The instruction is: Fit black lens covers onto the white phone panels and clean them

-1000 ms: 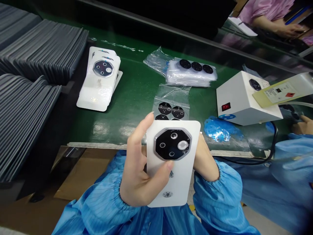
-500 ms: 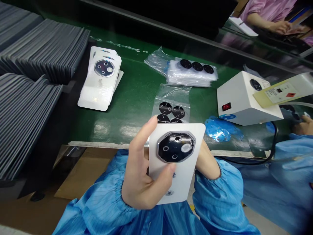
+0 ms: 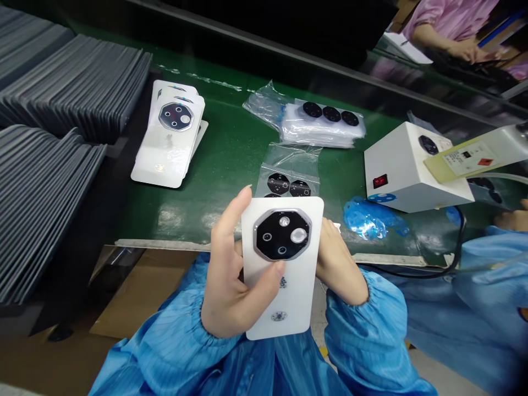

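- The white phone back cover (image 3: 295,300) is hovering in both hands just in front of the bench's near edge, upright and facing the camera, with its black octagonal lens plate (image 3: 282,235) sitting in a silver ring near the top.
- The left hand (image 3: 231,286) is gripping it along one long edge, with the thumb pressing on the front just below the lens plate and the index finger (image 3: 243,201) rising beside the edge.
- The right hand (image 3: 338,261) is closing on the opposite edge from behind, its fingers partly hidden by the cover.
- Blue striped sleeves (image 3: 367,324) are gathering at both wrists.
- The green bench (image 3: 223,143) is carrying a fanned stack of white back covers (image 3: 165,159), sitting well left of the hands.
- A clear bag of black lens plates (image 3: 289,184) is lying just beyond the held cover, partly hidden by it, and a bagged pile (image 3: 322,129) is resting farther back.
- A white box with a red rocker switch (image 3: 406,176) is standing to the right, beside crumpled blue film (image 3: 369,219) (its label is too small to read).
- Dark grey flat stacks (image 3: 70,82) are filling the left side.
- A co-worker's hand (image 3: 511,220) is reaching in at the right edge.
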A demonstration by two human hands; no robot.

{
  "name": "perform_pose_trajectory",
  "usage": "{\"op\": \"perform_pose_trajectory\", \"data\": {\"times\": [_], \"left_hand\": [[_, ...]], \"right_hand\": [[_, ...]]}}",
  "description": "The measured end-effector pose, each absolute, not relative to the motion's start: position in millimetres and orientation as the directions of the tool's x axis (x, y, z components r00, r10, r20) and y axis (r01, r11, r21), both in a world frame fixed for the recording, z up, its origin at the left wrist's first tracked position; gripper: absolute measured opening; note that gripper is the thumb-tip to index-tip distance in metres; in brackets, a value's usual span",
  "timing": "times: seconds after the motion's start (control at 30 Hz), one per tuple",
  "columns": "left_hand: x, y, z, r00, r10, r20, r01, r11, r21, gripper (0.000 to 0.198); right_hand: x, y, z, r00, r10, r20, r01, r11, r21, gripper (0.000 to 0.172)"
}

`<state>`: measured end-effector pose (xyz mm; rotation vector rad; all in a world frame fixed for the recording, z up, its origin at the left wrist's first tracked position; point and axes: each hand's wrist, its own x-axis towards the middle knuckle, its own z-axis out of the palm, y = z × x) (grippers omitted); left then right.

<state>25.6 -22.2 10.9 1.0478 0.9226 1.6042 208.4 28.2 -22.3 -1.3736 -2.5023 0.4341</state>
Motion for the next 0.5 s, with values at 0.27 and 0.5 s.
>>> {"op": "perform_pose_trajectory", "data": {"times": [0.27, 0.5], "left_hand": [[23, -20, 9, -0.150, 0.970, 0.192, -0.234, -0.224, 0.946, 0.073], [3, -11, -2, -0.249, 0.912, 0.326, 0.065, -0.320, 0.945, 0.069]], "right_hand": [[206, 21, -17, -0.507, 0.855, 0.103, 0.792, 0.510, -0.336, 0.038], [210, 19, -17, -0.547, 0.818, 0.177, 0.762, 0.574, -0.298, 0.043]]}}
